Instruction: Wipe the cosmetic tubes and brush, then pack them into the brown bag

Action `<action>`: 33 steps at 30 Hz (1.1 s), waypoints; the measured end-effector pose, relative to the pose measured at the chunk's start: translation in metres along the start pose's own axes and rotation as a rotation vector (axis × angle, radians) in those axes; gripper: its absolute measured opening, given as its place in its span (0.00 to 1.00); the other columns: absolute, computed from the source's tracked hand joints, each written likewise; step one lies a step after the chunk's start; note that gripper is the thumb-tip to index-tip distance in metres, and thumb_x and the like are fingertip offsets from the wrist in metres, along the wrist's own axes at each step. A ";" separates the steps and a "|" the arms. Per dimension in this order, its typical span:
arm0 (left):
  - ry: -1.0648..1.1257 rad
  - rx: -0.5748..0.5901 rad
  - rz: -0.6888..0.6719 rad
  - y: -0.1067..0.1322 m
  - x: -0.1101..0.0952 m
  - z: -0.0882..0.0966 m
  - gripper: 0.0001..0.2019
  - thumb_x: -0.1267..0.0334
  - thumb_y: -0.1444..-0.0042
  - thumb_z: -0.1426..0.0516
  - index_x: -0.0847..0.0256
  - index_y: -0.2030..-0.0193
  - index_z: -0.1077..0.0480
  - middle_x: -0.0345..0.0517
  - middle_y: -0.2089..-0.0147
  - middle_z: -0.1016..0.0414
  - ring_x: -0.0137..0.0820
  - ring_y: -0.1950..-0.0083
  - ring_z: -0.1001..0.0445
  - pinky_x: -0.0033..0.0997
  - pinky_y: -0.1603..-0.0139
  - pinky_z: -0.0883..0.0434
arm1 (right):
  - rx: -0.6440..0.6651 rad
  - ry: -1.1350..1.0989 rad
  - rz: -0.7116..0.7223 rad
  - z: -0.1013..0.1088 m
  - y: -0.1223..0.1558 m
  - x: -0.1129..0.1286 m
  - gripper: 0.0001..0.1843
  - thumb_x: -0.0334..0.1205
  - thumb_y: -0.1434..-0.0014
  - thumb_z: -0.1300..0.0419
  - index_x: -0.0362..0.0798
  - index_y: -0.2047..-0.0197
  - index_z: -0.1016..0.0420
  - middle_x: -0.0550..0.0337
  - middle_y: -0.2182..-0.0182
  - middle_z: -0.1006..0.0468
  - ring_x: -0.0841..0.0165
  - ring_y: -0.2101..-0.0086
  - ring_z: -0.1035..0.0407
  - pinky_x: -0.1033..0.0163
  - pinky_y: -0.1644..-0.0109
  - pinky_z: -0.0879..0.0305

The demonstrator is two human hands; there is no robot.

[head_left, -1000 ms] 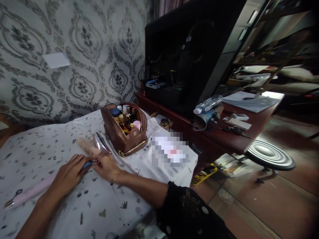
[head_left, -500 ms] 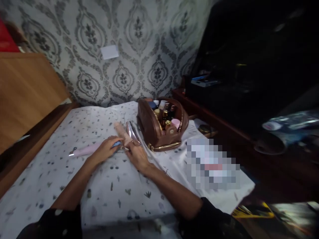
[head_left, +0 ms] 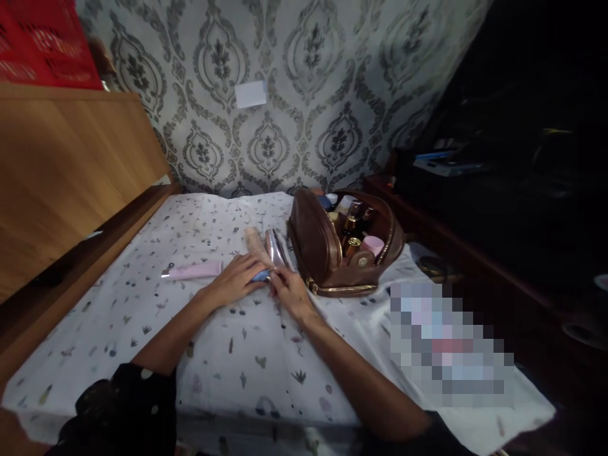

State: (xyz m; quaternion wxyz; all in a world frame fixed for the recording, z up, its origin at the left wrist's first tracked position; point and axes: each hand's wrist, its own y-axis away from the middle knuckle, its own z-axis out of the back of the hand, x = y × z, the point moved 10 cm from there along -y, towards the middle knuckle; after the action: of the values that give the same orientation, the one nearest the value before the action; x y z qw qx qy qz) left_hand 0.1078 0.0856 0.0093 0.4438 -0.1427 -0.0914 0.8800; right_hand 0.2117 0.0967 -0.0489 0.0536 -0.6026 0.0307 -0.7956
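Observation:
My left hand point(head_left: 240, 278) is closed around a small blue item point(head_left: 260, 276), mostly hidden by the fingers, so its kind does not show. The fingertips of my right hand point(head_left: 292, 294) are pinched together at that item's right end. Just beyond both hands lie a peach-coloured tube point(head_left: 255, 242) and a shiny silver tube point(head_left: 275, 246), side by side on the patterned cloth. A pale pink tube point(head_left: 192, 271) with a silver end rests left of my left hand. Right of my hands stands a brown cosmetic bag point(head_left: 313, 244), unzipped, with several bottles and a pink-lidded jar point(head_left: 372, 245) inside.
A white cloth point(head_left: 228, 386) with small printed plants covers the surface. At left rises a wooden panel point(head_left: 76, 158) with a red printed bag point(head_left: 47, 44) above it. Patterned wallpaper point(head_left: 270, 57) stands behind. A pixelated item point(head_left: 451, 345) lies at the right, beside dark furniture.
The view has swung left, so everything appears further right. My hands remain together at the blue item, and the right fingers have drawn in closer to its end.

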 end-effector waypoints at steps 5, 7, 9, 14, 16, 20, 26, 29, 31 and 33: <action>-0.097 -0.021 0.051 0.007 0.027 0.013 0.16 0.51 0.30 0.51 0.60 0.52 0.30 0.49 0.56 0.27 0.39 0.54 0.31 0.37 0.51 0.36 | -0.044 -0.051 0.021 0.014 -0.001 0.006 0.16 0.50 0.40 0.46 0.48 0.71 0.29 0.66 0.85 0.32 0.70 0.80 0.37 0.66 0.72 0.42; -0.081 -0.035 0.102 0.011 0.041 0.020 0.14 0.53 0.30 0.51 0.60 0.54 0.30 0.48 0.58 0.28 0.38 0.56 0.31 0.35 0.54 0.36 | -0.062 -0.085 0.024 0.020 -0.001 0.009 0.19 0.54 0.40 0.47 0.48 0.73 0.30 0.67 0.85 0.34 0.70 0.81 0.39 0.65 0.72 0.43; -0.014 -0.041 0.162 0.014 0.053 0.024 0.13 0.56 0.31 0.51 0.59 0.56 0.30 0.46 0.59 0.29 0.36 0.58 0.31 0.33 0.57 0.37 | -0.072 -0.121 0.018 0.024 -0.002 0.011 0.21 0.57 0.41 0.46 0.48 0.74 0.31 0.67 0.86 0.35 0.71 0.81 0.40 0.65 0.74 0.44; 0.342 0.055 0.321 0.019 0.067 0.011 0.13 0.52 0.37 0.45 0.60 0.64 0.32 0.38 0.67 0.32 0.31 0.65 0.33 0.29 0.63 0.38 | -0.095 -0.350 -0.049 0.025 -0.001 0.012 0.25 0.65 0.46 0.41 0.48 0.73 0.31 0.67 0.84 0.34 0.73 0.82 0.43 0.66 0.78 0.49; 0.486 0.080 0.375 0.019 0.067 0.005 0.16 0.49 0.40 0.43 0.60 0.66 0.33 0.36 0.70 0.34 0.30 0.67 0.34 0.27 0.64 0.38 | -0.107 -0.511 -0.067 0.025 0.000 0.014 0.25 0.64 0.49 0.36 0.48 0.69 0.28 0.66 0.80 0.31 0.74 0.80 0.40 0.67 0.79 0.50; 0.741 0.104 0.440 0.017 0.057 -0.006 0.21 0.43 0.43 0.41 0.61 0.69 0.35 0.35 0.73 0.38 0.27 0.70 0.37 0.26 0.69 0.41 | -0.067 -0.757 -0.101 0.019 0.002 0.020 0.25 0.56 0.58 0.27 0.48 0.64 0.26 0.68 0.77 0.32 0.75 0.78 0.39 0.70 0.78 0.50; 0.931 0.162 0.469 0.013 0.039 -0.019 0.25 0.38 0.46 0.40 0.61 0.69 0.35 0.34 0.75 0.39 0.25 0.73 0.40 0.25 0.72 0.42 | 0.033 -0.779 -0.135 0.009 0.003 0.023 0.25 0.53 0.61 0.25 0.46 0.66 0.24 0.69 0.78 0.32 0.78 0.80 0.44 0.70 0.78 0.51; 0.854 0.073 0.465 0.010 0.043 -0.012 0.25 0.37 0.43 0.44 0.61 0.68 0.34 0.37 0.73 0.38 0.27 0.70 0.38 0.26 0.70 0.40 | -0.033 -0.724 -0.103 0.015 0.002 0.021 0.25 0.54 0.61 0.25 0.46 0.68 0.26 0.68 0.79 0.31 0.78 0.79 0.43 0.70 0.78 0.50; 0.799 -0.052 0.463 0.009 0.047 -0.002 0.24 0.39 0.39 0.46 0.61 0.65 0.34 0.38 0.70 0.36 0.28 0.67 0.37 0.27 0.66 0.37 | -0.060 -0.699 -0.092 0.016 0.002 0.019 0.25 0.55 0.61 0.25 0.47 0.70 0.29 0.70 0.80 0.32 0.78 0.80 0.43 0.70 0.79 0.50; 0.777 -0.170 0.456 0.008 0.045 0.006 0.22 0.41 0.36 0.48 0.61 0.59 0.32 0.41 0.65 0.32 0.30 0.63 0.34 0.28 0.60 0.33 | -0.066 -0.670 -0.084 0.015 0.002 0.018 0.27 0.57 0.61 0.25 0.48 0.72 0.32 0.71 0.81 0.33 0.77 0.82 0.43 0.69 0.79 0.48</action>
State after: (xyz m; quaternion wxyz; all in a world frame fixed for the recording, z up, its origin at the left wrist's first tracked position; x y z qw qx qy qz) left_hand 0.0742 0.1166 0.0052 0.2267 -0.5146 0.0437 0.8257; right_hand 0.2210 0.0929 -0.0278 0.0083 -0.8328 0.0120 -0.5534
